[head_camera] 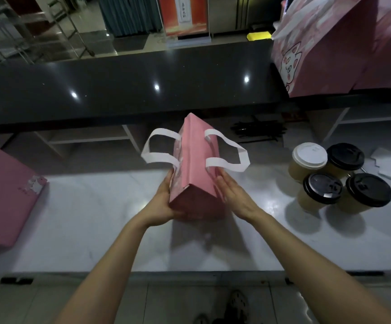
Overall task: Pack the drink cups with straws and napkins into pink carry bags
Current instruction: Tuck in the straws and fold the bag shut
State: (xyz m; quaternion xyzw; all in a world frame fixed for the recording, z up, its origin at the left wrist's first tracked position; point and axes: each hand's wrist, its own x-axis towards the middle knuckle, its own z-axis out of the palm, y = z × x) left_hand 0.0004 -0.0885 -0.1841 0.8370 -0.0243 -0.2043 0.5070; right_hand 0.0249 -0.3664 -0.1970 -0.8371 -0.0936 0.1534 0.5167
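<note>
Bag (195, 164), pink w/ white strap handles, sits at centre of the white worktop (96, 218), still folded narrow, handles flopped out to 9 and 3 o'clock. Left hand (165, 202) pressed flat on the bag's near-left side, thumb under near end; fingers together, mostly hidden behind the bag. Right hand (233, 195) flat against the right side, fingers straight and together, palm inward, not curled round anything. Cups at 3 o'clock from the bag, well apart from it: one white-lid cup (308, 160) and three black-lid cups (344, 181), all four touching in a cluster. Dark straws (257, 132) lie at approx 1 o'clock, under the black counter (119, 90). More pink bags: stack (0, 197) at 9 o'clock, printed bags (337, 45) upright on counter at 2 o'clock.
</note>
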